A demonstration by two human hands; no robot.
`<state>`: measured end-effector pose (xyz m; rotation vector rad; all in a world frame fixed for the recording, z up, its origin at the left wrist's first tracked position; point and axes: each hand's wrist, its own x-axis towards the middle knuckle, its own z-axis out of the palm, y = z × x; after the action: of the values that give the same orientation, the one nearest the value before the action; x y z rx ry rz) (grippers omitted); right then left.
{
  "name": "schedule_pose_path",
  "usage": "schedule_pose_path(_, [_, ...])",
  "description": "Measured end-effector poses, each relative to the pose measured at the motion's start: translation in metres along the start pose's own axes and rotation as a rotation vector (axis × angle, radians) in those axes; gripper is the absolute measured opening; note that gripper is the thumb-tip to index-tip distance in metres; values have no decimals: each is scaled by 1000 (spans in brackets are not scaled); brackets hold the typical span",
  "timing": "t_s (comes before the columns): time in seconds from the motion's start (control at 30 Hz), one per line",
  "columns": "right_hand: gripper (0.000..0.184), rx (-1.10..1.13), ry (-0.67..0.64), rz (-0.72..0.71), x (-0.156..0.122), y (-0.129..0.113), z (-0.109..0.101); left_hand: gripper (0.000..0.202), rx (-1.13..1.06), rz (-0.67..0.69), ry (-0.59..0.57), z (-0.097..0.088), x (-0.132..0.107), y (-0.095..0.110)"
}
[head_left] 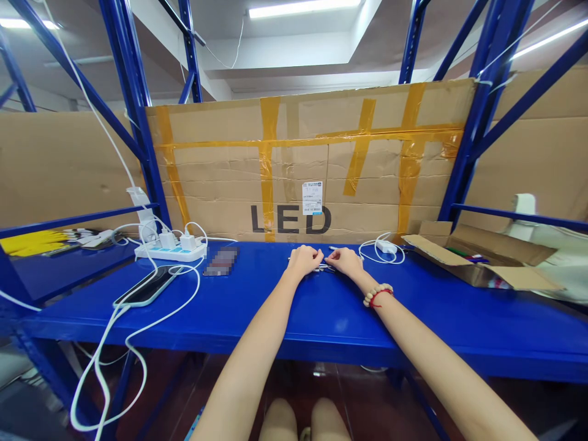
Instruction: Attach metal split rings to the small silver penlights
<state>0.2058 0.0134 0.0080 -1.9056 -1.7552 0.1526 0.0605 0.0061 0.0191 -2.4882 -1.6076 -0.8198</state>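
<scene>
Both of my hands rest close together at the back middle of the blue shelf table. My left hand is closed, its fingers curled down and the fingertips pinched toward the right. Facing it, my right hand also pinches, with thumb and forefinger together; a beaded bracelet and a red string circle that wrist. What either hand grips is too small to make out. Between and under the fingertips lie several thin, pale, stick-like pieces, partly hidden by the hands. A small whitish tip shows just behind the right fingers.
To the left stand a white power strip with plugs, a phone with white cables, and a blurred-out flat object. At right are a coiled cable with white adapter and an open cardboard box. Taped cardboard walls the back.
</scene>
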Motion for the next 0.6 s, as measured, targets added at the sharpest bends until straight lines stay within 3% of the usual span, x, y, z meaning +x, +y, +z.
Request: schedule_pose_path(0.6, [20,-31,24,36,-2,-1,-3,45,6,14,5,1,1,-2])
